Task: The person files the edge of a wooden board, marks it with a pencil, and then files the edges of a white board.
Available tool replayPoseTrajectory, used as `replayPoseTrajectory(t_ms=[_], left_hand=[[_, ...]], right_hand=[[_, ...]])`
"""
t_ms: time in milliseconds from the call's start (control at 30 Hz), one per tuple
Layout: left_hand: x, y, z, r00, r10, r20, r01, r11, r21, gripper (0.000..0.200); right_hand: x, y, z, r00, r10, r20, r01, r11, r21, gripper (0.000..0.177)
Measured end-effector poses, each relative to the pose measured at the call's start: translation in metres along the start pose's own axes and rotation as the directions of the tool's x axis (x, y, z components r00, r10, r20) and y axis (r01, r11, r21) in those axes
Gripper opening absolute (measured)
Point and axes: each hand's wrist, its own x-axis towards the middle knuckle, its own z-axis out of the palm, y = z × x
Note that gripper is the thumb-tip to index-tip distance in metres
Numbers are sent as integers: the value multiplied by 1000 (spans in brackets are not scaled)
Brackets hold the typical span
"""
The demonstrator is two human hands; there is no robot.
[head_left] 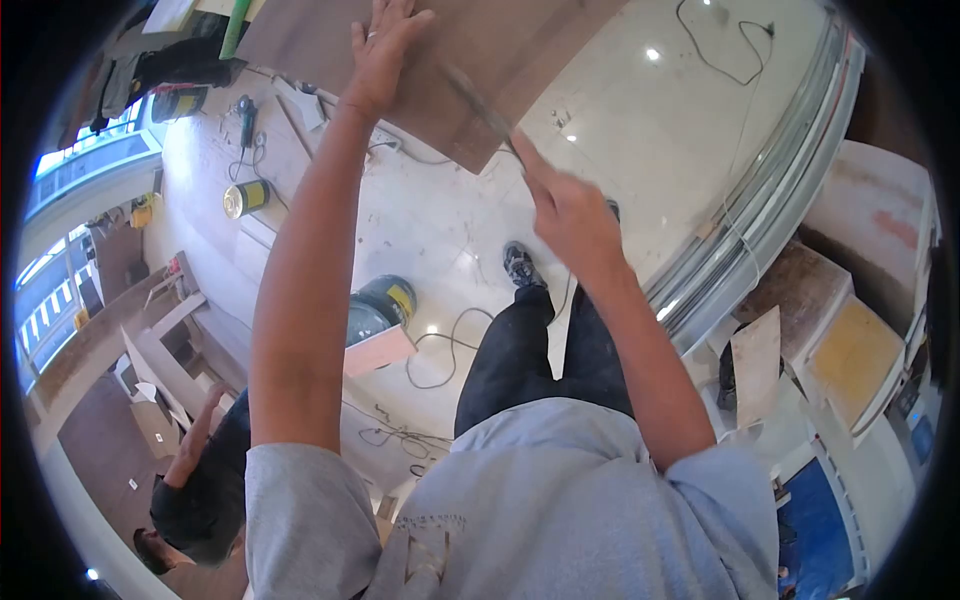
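**Q:** Reading from the left, what is lying around you?

**A:** A co-worker (200, 480) is crouching at the lower left. Beyond, a yellow-banded can (245, 198) is standing on the pale floor (650, 130). Neither is touching my work.

**Q:** What is your left hand doing?

**A:** My left hand (385, 50) is pressing flat on the brown panel (500, 40), fingers straight and spread, gripping nothing. The panel is sitting at the top of the view, at arm's reach ahead of me. Whatever is carrying it is lying out of frame.

**Q:** How is the panel handling?

**A:** I am judging it thin, stiff and light for its spread, probably a sheet of ply or laminate. Its face is looking smooth, so a flat palm is liable to slide. Holding it at two edges well apart should be safer than at one corner, where it may chip or swing.

**Q:** And the right hand?

**A:** My right hand (570, 215) is curling shut on the lower end of a thin tool (480, 105). The tool is lying across the panel's face toward its lower corner. Blur is hiding what kind of tool it is.

**Q:** What is at the far right?

**A:** A curved metal rail (760, 220) is running past, well apart from the panel.
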Motion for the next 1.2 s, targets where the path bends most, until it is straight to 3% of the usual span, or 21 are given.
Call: replayPoseTrajectory(t_ms=[100,200,300,433,533,600,733,833,933,1033,1133,1200], left_hand=[[1,9,-2,1000,-17,-17,16,1000,-18,79],[0,7,-3,1000,-7,-6,7,998,58,79],[-2,10,-3,1000,-9,-17,10,996,91,77],[-1,-11,-4,1000,11,-11,-10,996,94,71],[3,-49,2,907,417,-65,-359,843,399,38],[3,-57,3,896,438,-71,-379,840,388,38],[-3,-54,3,909,410,-77,-361,865,348,37],[0,-56,4,895,441,-73,-375,828,416,37],[0,-48,1,898,434,-74,-376,842,387,37],[-6,-5,2,968,223,-113,-206,967,148,38],[-8,-18,-1,950,302,-75,-280,935,219,39],[-8,-30,-1,940,335,-66,-306,911,276,41]], right_hand=[[38,-16,-3,998,55,11,-55,998,2,53],[-3,-4,2,999,37,27,-35,996,-86,55],[-43,-2,-6,990,106,92,-104,994,-28,56],[32,18,-9,997,-3,-82,11,996,94,59],[69,1,-34,991,127,-44,-126,991,34,54],[43,7,-25,995,102,-9,-102,995,-3,54],[-46,10,-10,998,7,69,-5,1000,-31,59],[-33,15,-15,995,-7,104,9,1000,-18,61],[58,8,-15,1000,-12,-6,11,1000,-20,65],[52,1,-13,999,52,-15,-52,999,-7,59],[-8,-4,-21,981,101,165,-91,993,-68,62],[-35,8,-17,990,46,135,-44,999,-18,63]])
